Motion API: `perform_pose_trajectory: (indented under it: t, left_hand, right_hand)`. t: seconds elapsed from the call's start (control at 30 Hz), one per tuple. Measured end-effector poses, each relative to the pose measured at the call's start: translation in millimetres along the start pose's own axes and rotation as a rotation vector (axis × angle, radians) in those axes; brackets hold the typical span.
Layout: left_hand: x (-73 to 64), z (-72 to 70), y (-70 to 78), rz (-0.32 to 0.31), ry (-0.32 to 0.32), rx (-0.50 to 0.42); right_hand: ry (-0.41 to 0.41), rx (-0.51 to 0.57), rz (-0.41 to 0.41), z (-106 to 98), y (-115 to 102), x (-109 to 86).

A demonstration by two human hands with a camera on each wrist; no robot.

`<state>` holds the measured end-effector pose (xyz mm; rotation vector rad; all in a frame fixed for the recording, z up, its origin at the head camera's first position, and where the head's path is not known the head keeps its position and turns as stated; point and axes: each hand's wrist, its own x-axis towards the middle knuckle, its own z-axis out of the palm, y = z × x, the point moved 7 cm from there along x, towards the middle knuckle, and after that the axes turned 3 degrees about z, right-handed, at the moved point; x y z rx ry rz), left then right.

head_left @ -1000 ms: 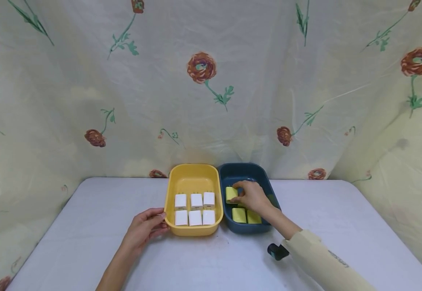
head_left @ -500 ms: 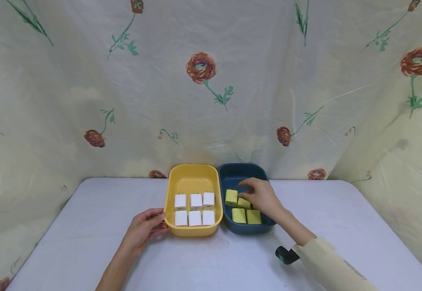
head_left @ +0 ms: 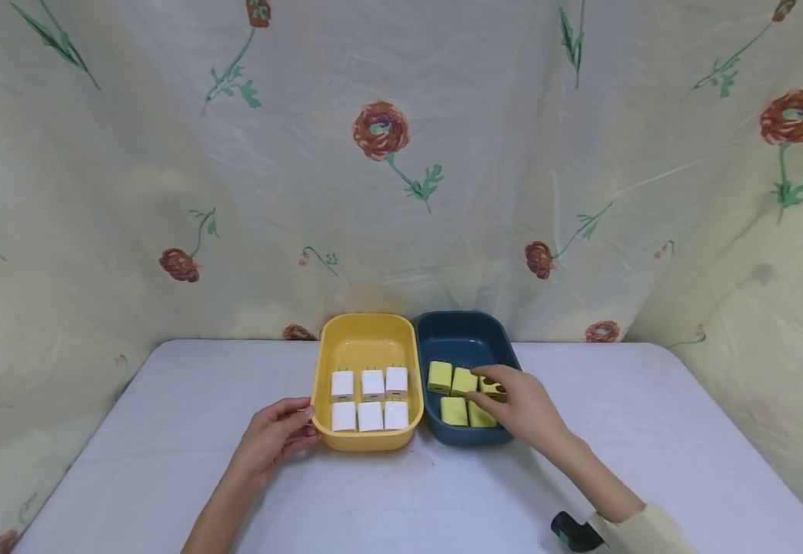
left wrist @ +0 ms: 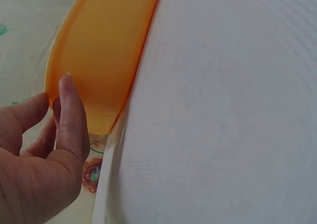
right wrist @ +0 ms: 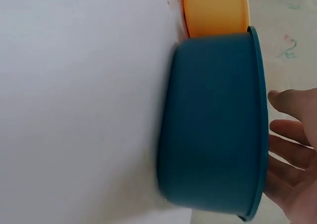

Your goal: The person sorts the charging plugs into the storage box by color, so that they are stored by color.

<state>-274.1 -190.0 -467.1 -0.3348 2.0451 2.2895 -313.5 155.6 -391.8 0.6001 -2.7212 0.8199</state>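
Note:
In the head view my left hand (head_left: 278, 436) holds the left rim of a yellow plastic bin (head_left: 370, 442). The left wrist view has the thumb at the bin's rim and fingertips against its outer wall. White charger plugs (head_left: 372, 383) lie in two rows inside, prongs pointing away. Against it stands a dark blue bin (head_left: 467, 436) with several yellow-green charger plugs (head_left: 439, 376) in two rows. My right hand (head_left: 522, 404) hovers over its right side, thumb and forefinger spread apart around nothing gripped. Plugs beneath it are partly hidden.
A white-covered table (head_left: 374, 508) bears both bins near its back edge. Behind and beside it hangs a flower-print curtain (head_left: 471, 231). A black wrist device (head_left: 574, 532) sits by the right sleeve.
My right hand has let go of a yellow-green plug at the upper left of the group and drawn back right and nearer. The left hand stays put.

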Motion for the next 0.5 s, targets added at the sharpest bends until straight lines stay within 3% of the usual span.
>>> perform_pose_trajectory:
  t: [0.1, 0.33, 0.5]
  left_hand:
    - [0.4, -1.0, -0.1, -0.003, 0.003, 0.005]
    - [0.8, -4.5, -0.5, 0.001, 0.012, 0.025]
    - [0.5, -6.8, 0.9, 0.023, 0.009, 0.098]
  right_hand:
    - [0.052, -0.084, -0.032, -5.8, -2.8, -8.9]
    - [0.116, -0.157, -0.061, -17.4, -2.4, -24.0]
    - [0.163, -0.228, -0.079, -26.2, 2.9, -31.2]
